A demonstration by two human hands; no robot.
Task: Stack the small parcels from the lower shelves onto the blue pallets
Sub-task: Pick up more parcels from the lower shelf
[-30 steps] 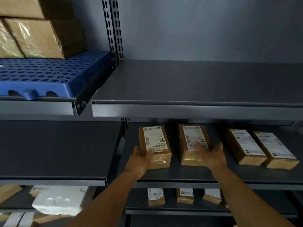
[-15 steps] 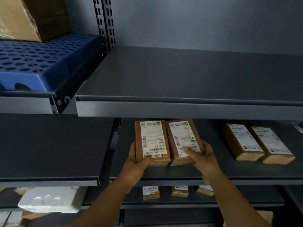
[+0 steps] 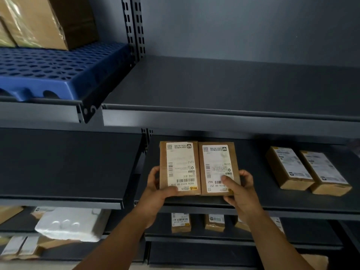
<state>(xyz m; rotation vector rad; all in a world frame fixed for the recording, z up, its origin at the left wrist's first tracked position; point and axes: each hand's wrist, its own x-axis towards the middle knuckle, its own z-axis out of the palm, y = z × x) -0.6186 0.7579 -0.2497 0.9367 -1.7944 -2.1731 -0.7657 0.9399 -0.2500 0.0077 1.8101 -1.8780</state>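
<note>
Two small brown cardboard parcels (image 3: 198, 168) side by side and touching on the dark metal middle shelf (image 3: 292, 203), another pair (image 3: 307, 171) well right of them, blue perforated plastic pallet (image 3: 64, 69) on upper-left shelf, large brown box (image 3: 48, 20) on it

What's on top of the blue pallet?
Big brown boxes wrapped in shiny film sit on the blue pallet, at its back left. The picture's edge cuts them off, so how many there are cannot be seen.

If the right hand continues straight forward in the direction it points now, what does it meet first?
The right hand already grips the right brown cardboard parcel. Going deeper, only bare dark shelf appears before the back of the shelf, though depth is unclear.
</note>
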